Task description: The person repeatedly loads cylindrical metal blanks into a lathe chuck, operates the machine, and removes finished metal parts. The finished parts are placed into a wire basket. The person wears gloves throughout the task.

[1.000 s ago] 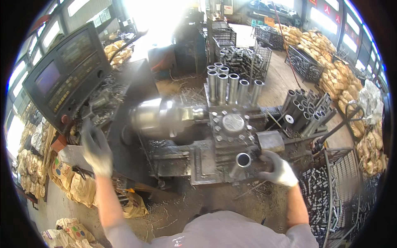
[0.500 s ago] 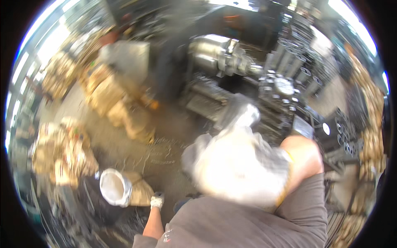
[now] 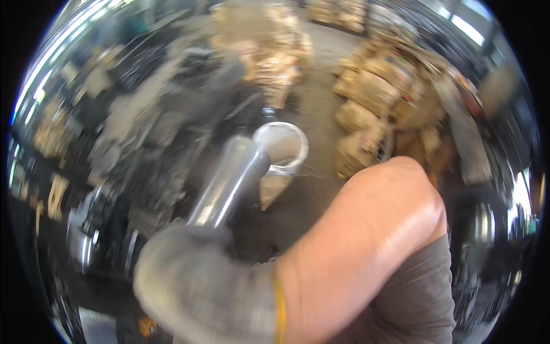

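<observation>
My right hand (image 3: 200, 281), in a grey work glove with a yellow cuff edge, reaches across from the right. It is closed round the lower end of a smooth, shiny metal cylinder (image 3: 223, 186). The cylinder tilts up and away, its far end beside or overlapping the rim of a white round bucket (image 3: 285, 170). I cannot tell whether the two touch. Below the bucket shows a piece of tan cardboard or sacking (image 3: 272, 192). The glove's fingers are blurred by motion and partly turned from view. My left hand is out of the picture.
Bulging tan sacks (image 3: 372, 92) lie heaped at the far right, beside a long grey board (image 3: 467, 135). More tan bundles (image 3: 275, 57) are stacked straight ahead. Dark, blurred clutter (image 3: 132, 132) fills the left side. Dark floor (image 3: 318, 183) runs between the bucket and sacks.
The view has swung left, away from the machine. My right hand has moved from near the machine towards the bucket with the metal cylinder. My left hand, earlier near the bucket, has left the view.
</observation>
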`<state>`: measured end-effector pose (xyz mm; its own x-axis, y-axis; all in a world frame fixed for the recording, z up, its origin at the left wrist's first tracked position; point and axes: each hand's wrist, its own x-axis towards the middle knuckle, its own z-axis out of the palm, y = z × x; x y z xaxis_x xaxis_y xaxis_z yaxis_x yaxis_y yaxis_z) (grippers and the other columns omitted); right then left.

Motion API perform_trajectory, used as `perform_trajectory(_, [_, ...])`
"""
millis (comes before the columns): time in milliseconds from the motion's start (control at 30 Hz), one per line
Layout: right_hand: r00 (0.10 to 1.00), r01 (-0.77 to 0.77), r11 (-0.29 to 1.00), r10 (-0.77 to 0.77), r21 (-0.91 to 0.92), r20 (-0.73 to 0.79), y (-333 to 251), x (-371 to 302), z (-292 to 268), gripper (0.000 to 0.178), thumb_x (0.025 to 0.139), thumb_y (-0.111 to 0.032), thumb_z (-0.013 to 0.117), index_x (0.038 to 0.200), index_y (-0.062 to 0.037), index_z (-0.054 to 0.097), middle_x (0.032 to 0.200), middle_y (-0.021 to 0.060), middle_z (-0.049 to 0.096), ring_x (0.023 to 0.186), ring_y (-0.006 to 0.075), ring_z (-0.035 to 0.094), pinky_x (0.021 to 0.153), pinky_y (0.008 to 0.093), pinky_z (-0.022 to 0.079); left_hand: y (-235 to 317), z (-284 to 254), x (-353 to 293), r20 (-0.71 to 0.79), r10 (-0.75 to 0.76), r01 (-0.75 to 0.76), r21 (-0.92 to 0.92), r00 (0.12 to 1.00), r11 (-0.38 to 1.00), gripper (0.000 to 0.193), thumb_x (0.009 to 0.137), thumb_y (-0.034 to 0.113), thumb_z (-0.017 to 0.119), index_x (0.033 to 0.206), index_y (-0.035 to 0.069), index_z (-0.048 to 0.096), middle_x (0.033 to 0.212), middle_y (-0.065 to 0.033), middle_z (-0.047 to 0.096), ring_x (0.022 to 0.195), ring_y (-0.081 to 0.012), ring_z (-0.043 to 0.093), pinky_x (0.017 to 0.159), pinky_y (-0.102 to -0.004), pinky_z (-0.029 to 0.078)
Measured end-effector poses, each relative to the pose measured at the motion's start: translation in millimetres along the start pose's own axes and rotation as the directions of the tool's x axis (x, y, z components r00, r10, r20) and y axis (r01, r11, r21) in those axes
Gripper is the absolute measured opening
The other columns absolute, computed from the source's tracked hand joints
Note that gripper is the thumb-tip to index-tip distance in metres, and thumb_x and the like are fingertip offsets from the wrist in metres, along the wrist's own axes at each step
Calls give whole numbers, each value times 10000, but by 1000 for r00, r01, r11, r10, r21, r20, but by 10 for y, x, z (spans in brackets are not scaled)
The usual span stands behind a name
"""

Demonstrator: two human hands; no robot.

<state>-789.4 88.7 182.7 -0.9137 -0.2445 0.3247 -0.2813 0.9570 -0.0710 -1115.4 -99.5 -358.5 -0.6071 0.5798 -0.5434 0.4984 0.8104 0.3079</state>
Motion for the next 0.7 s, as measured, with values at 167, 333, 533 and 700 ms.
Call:
perform_trajectory(167, [984, -173, 964, 178, 203, -4, 1234, 867, 673, 322, 799, -245, 798, 1074, -84, 748, 848, 126, 753, 773, 362, 749, 691, 443, 608, -1209, -101, -664, -262, -481, 378, -359, 837, 853, 398, 1060, 221, 582, 1431, 80, 608, 1379, -257, 654, 1088, -381, 746, 888, -465, 641])
perform_trajectory(333, [882, -403, 799, 470, 447, -45, 2183, 1203, 1673, 491, 753, -365, 875, 1158, -124, 739, 904, 166, 778, 842, 377, 772, 720, 459, 619, -1782, 483, -1784, -737, -608, 728, -239, 296, 643, 436, 1072, 170, 583, 1497, 76, 556, 1418, -266, 623, 1055, -367, 755, 860, -451, 660])
perform_trajectory(533, [916, -293, 772, 396, 564, -66, 2889, 1517, 2390, 552, 776, -363, 900, 1232, -109, 722, 925, 184, 783, 841, 392, 776, 730, 463, 635, -1425, -740, -2049, -505, -810, 138, -863, -299, 486, 619, 1094, 446, 607, 1531, 9, 565, 1517, -307, 583, 1358, -435, 605, 1123, -457, 506])
perform_trajectory(700, [964, -249, 794, 261, 555, 58, 3117, 1369, 2156, 652, 781, -386, 929, 1291, -66, 681, 994, 180, 798, 891, 361, 800, 741, 438, 648, -1411, -1298, -1885, -699, -693, 291, -710, -175, 642, 310, 1068, 255, 560, 1225, 9, 662, 1186, -294, 656, 1130, -506, 616, 964, -565, 498])
